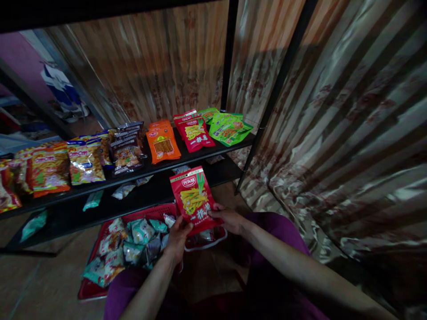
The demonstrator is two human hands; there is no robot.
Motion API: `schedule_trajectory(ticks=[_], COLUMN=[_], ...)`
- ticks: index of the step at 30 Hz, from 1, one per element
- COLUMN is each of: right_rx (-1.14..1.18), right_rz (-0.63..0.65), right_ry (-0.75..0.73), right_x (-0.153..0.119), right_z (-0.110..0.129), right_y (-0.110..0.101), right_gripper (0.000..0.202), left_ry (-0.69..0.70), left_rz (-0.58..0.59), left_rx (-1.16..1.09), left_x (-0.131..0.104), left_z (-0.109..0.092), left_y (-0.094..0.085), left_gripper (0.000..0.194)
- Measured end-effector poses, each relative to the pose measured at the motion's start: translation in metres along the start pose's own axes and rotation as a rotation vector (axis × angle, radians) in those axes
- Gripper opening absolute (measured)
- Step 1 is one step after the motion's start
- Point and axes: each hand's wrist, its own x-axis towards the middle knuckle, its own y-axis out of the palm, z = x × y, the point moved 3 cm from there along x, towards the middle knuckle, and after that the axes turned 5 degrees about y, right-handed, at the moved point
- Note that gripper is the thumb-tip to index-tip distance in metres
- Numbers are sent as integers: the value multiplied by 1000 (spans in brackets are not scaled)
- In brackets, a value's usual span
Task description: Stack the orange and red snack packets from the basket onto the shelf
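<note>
Between my two hands is a red snack bag (195, 200) with a picture of yellow sticks and green stalks, held upright with its front toward me. My left hand (178, 238) grips its lower left corner, thumb on the front. The lower right edge is pinched in my right hand (230, 219). Just beyond it, a similar red bag (194, 133) lies on the upper shelf (133, 174), between orange bags (163, 143) and green bags (230, 128). Below my hands, a white-rimmed container (207, 245) is partly hidden.
A red basket (90, 291) full of small wrapped snacks stands on the floor at left. More snack bags (86, 160) line the upper shelf's left part. A few packets lie on the lower shelf (220, 174). A black shelf post (276, 84) and a patterned curtain (333, 133) close off the right.
</note>
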Motion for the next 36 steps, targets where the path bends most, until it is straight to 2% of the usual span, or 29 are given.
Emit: schedule_trajectory(ticks=[3,6,13,19,25,33,36], right_rx=[-49,-86,-95,-93,-116,-55,-51], right_rz=[-10,-6,-18,-38,-22,-55,-38], right_ry=[-53,-87,-125,-118,-142,-153,-162], right_x=[-5,-12,-24,-25,-28,-21,-21], right_z=[19,38,60,55,55,76,80], right_y=[6,13,18,16,10,1,-1], right_gripper=[38,36,35,41,38,38,40], left_ry=[46,58,85,116,119,-6,-72], left_rz=[53,45,70,24,68,94,142], left_rx=[-69,-136,-190,-110,9,-169,-211], left_x=[4,3,-9,-8,-1,13,17], left_z=[-12,-25,-49,-44,-38,-52,-53], left_y=[14,24,33,32,38,61,65], left_gripper=[46,44,45,36,28,33,30])
